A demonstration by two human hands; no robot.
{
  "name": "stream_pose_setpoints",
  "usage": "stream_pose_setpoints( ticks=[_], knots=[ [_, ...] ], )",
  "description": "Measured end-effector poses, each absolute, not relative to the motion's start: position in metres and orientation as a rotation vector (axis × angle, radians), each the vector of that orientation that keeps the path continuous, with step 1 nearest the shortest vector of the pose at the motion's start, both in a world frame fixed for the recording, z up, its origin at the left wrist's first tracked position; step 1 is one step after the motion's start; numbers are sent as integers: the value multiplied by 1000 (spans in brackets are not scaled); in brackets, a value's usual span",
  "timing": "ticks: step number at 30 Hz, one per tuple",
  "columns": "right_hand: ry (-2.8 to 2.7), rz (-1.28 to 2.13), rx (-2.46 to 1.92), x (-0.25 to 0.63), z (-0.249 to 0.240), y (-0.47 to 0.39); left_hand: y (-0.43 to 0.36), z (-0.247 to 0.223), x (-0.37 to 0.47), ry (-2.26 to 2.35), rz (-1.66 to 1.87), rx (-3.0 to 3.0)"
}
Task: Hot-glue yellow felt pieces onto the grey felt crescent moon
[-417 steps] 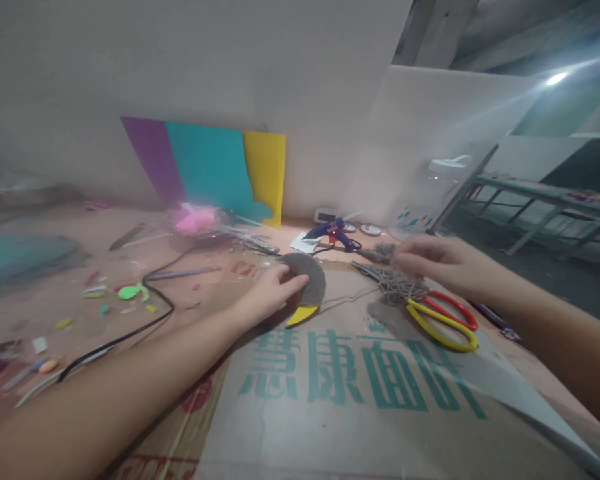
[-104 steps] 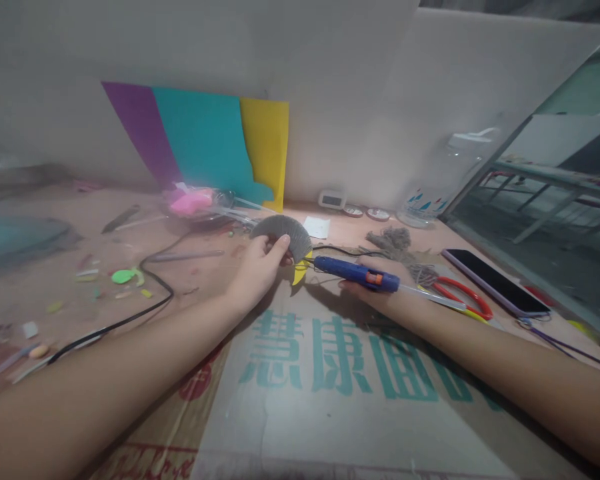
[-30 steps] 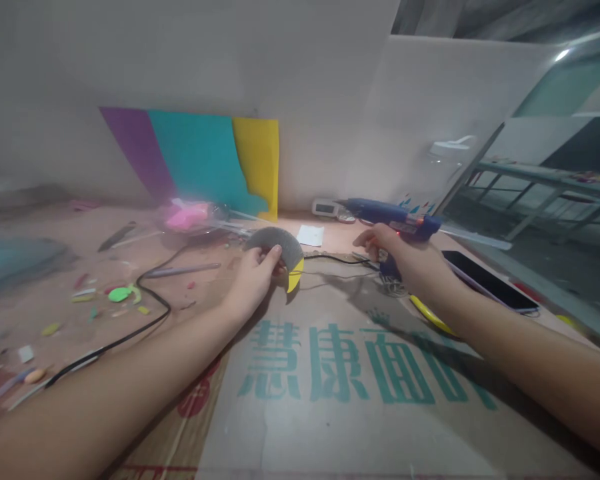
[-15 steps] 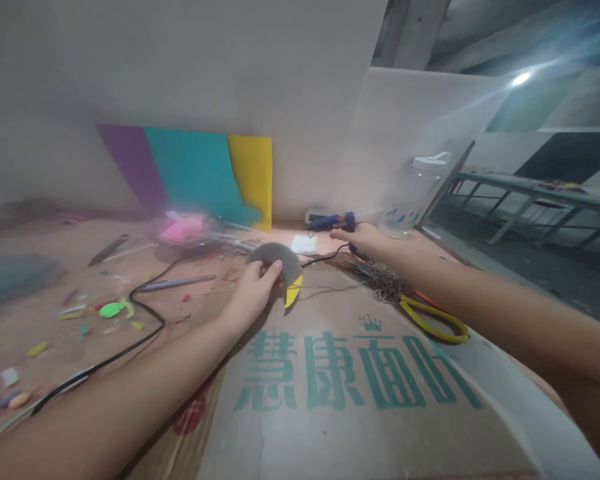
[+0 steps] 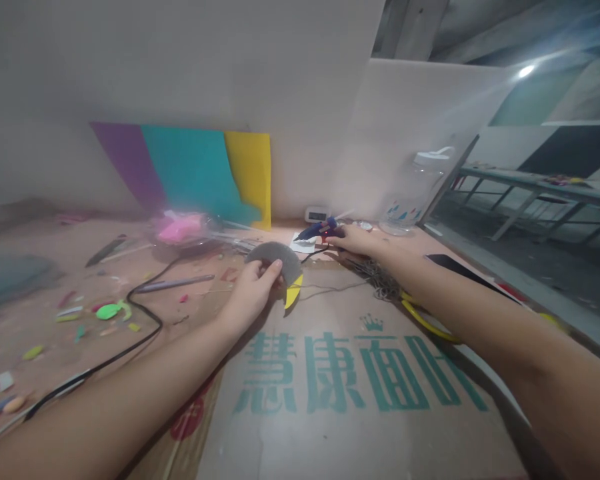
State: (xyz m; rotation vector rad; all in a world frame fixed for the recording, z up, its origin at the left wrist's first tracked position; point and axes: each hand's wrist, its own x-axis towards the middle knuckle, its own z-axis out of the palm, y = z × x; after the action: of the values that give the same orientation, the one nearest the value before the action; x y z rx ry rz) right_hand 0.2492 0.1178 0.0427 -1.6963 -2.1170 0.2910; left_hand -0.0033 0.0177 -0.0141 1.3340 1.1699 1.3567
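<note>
My left hand (image 5: 253,290) pinches a grey, round-edged flat piece (image 5: 273,252) between thumb and fingers above the cardboard. A small yellow crescent (image 5: 294,292) shows at its lower right edge. My right hand (image 5: 355,240) is closed at the handle of a blue glue gun (image 5: 313,231), whose small red light is lit. The gun's nozzle points left, over a white paper square (image 5: 303,244). My fingers partly hide the handle. A black cord (image 5: 314,255) runs below the gun.
Printed cardboard (image 5: 325,433) covers the front. Tangled grey wire (image 5: 383,280) and yellow-handled scissors (image 5: 425,325) lie under my right forearm. Behind stand a clear bottle (image 5: 405,200), a small digital clock (image 5: 318,214) and a coloured sheet (image 5: 190,167). Clay scraps (image 5: 109,311) lie left.
My right hand has moved the glue gun down and left, from beside the clock to the white paper square. My left hand keeps the grey piece in nearly the same place.
</note>
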Motion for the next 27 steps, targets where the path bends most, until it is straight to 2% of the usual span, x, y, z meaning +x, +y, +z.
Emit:
stream_pose_setpoints(
  ticks=[6, 13, 21, 27],
  knots=[
    [-2201, 130, -1560, 241, 58, 61, 11, -8, 1, 1120, 1358, 1270],
    [-2234, 531, -1175, 198, 35, -2, 15, -8, -3, 1130, 1323, 1394],
    [-2049, 676, -1108, 196, 2, 1, 11, -9, -1, 1097, 1362, 1346],
    [-2156, 534, -1169, 198, 9, -3, 12, -10, 0, 1086, 1376, 1285]
  ],
)
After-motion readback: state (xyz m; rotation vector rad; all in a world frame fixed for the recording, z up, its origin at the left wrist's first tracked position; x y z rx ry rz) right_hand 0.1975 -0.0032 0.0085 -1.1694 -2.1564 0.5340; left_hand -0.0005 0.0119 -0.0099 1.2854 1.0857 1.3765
